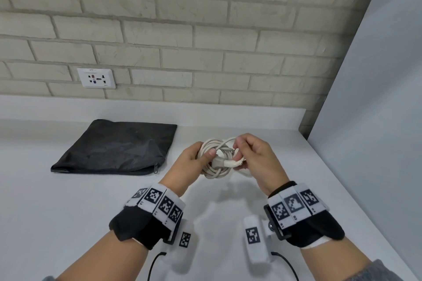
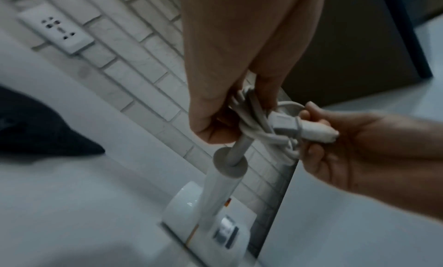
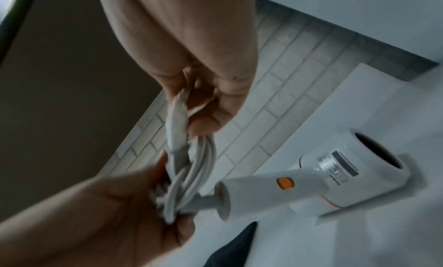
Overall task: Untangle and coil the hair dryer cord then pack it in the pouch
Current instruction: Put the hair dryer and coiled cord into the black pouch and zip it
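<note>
Both hands hold the coiled white cord (image 1: 213, 172) above the white counter (image 1: 91, 201). My left hand (image 1: 194, 159) grips the bundle of loops, thumb across them. My right hand (image 1: 253, 155) pinches the white plug end (image 1: 228, 163) against the coil. In the left wrist view the plug (image 2: 304, 129) lies across the loops. The white hair dryer (image 3: 323, 180) with an orange switch hangs from the cord under my hands, close to the counter; the head view hides it. The black zip pouch (image 1: 114, 148) lies flat at the left.
A wall socket (image 1: 96, 78) sits in the brick wall behind the pouch. A pale grey side panel (image 1: 376, 98) bounds the counter on the right. The counter's raised back ledge (image 1: 159, 107) runs along the wall.
</note>
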Action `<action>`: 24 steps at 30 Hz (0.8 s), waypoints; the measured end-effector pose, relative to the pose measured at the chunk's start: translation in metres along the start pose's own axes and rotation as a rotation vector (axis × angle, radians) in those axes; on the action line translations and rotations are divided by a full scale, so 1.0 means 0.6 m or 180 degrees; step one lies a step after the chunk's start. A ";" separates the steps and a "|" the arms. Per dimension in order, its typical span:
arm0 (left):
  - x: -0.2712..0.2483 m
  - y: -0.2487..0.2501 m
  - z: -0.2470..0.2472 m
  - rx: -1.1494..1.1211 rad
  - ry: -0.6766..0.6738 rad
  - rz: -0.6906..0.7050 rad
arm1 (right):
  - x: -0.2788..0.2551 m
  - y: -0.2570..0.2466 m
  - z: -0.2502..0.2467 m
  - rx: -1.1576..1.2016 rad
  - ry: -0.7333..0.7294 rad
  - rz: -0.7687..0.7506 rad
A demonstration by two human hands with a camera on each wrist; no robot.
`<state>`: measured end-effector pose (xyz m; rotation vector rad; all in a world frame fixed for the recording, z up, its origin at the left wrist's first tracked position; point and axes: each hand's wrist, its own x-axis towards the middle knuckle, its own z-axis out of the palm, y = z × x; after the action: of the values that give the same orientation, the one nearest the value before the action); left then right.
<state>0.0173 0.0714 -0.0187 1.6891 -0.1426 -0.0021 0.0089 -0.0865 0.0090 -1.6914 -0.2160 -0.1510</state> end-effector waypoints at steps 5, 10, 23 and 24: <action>0.000 0.018 0.000 -0.0242 -0.0428 -0.0004 | 0.004 -0.003 0.032 -0.0926 0.0600 -0.1392; -0.002 0.014 0.002 -0.0210 -0.0388 -0.0173 | 0.029 -0.021 0.029 -0.1518 0.0157 -0.1164; -0.005 0.026 -0.002 0.0570 -0.0150 0.0481 | 0.029 -0.017 0.026 -0.0149 0.0460 -0.0557; -0.008 0.025 -0.002 0.0326 -0.0192 0.0440 | 0.026 -0.016 0.029 -0.0140 0.0602 -0.0723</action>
<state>0.0112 0.0714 -0.0041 1.7788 -0.3090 0.0587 0.0215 -0.0672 0.0196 -1.6814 -0.2638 -0.4859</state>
